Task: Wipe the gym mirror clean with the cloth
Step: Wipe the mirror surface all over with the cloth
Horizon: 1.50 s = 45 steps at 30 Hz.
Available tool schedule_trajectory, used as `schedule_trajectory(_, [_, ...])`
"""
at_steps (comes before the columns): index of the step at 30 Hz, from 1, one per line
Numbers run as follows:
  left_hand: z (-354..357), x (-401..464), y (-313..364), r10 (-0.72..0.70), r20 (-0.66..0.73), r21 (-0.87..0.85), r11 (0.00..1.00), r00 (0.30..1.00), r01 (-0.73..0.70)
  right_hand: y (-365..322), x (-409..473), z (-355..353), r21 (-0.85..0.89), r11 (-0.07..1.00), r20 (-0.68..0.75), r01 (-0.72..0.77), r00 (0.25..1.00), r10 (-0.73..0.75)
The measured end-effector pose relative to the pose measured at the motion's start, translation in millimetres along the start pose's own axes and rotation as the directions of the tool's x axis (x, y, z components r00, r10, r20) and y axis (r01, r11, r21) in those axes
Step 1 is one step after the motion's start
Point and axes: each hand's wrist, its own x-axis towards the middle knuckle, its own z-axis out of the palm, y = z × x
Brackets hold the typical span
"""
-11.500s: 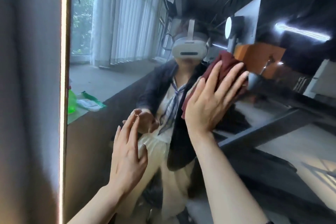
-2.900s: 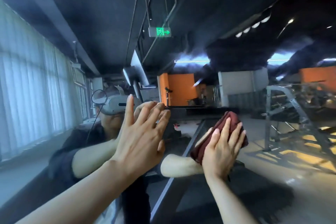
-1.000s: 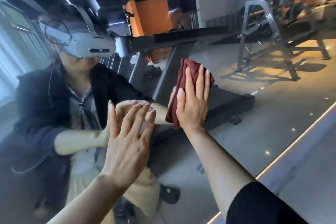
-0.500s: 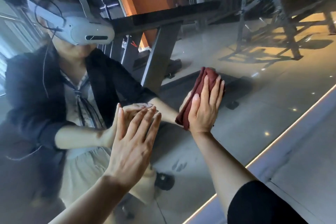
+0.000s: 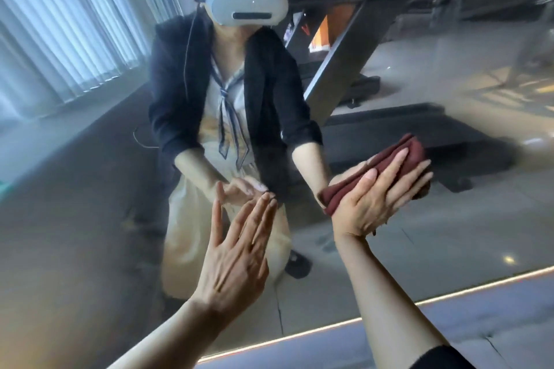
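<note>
Cloth [image 5: 389, 168] under right hand [image 5: 371, 201]

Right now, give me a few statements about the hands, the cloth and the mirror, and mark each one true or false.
1. The right hand presses the dark red cloth flat against the mirror. True.
2. The left hand holds a spray bottle. False: it holds nothing, its fingers straight and its fingertips at the glass.
3. The cloth is blue. False: it is dark red.
4. A lit strip runs along the mirror's lower edge. True.
5. Both hands are on the cloth. False: only the right hand is; the left is apart from it.
</note>
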Motion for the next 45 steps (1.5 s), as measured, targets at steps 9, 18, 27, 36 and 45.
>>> schedule_trajectory(9, [2, -105, -106, -0.166, 0.058, -0.025, 0.985, 0.984, 0.168, -122, -105, 12, 0.053, 0.911, 0.115, 0.410, 0.903, -0.413])
schedule_trajectory(18, [17, -238, -237, -0.303, -0.007, -0.099, 0.949, 0.953, 0.301, -252, -274, 31, 0.100, 0.683, 0.244, 0.724, 0.648, -0.722])
schedule_trajectory(27, [55, -344, -296, -0.523, 0.021, -0.089, 0.848, 0.852, 0.523, -301, -429, 42, 0.254, 0.495, 0.280, 0.831, 0.427, -0.860])
schedule_trajectory(36, [140, -379, -250, -0.662, -0.012, -0.152, 0.742, 0.750, 0.652, -201, -471, 36, 0.325, 0.147, 0.289, 0.934, 0.049, -0.956])
schedule_trajectory(45, [251, -410, -191, -0.590, -0.176, -0.158, 0.807, 0.788, 0.569, -60, -507, 23, 0.272, 0.110, 0.275, 0.956, 0.033, -0.961])
